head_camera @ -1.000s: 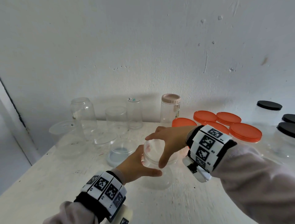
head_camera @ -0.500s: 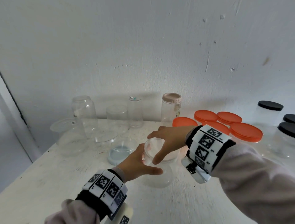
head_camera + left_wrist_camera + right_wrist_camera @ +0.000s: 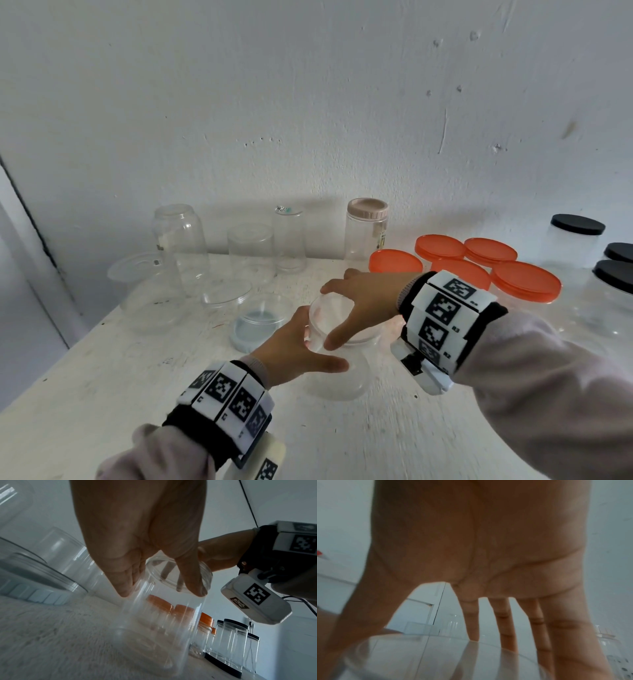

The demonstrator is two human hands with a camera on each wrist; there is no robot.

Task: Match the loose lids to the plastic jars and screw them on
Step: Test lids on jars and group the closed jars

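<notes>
A clear plastic jar [image 3: 337, 380] stands on the white table [image 3: 342, 438] in the middle of the head view. My left hand [image 3: 318, 349] grips its upper wall from the left, thumb across the front. A clear lid [image 3: 363, 334] sits on the jar's mouth. My right hand [image 3: 330, 317] reaches over from the right and grips this lid by its rim, thumb at the front and fingers at the back. The left wrist view shows my left hand [image 3: 163, 592] round the jar [image 3: 163, 635] just under the lid [image 3: 202, 574]. The right wrist view shows spread fingers [image 3: 508, 628] on the lid [image 3: 428, 658].
Several clear jars [image 3: 181, 246] and loose clear lids [image 3: 226, 291] stand at the back left, one jar on a pale blue lid [image 3: 262, 329]. A pink-lidded jar [image 3: 366, 229] stands by the wall. Orange-lidded jars [image 3: 524, 281] and black-lidded jars [image 3: 577, 240] fill the right.
My right hand has turned a little on the lid, its thumb swinging left. The left hand and the jar have stayed in place.
</notes>
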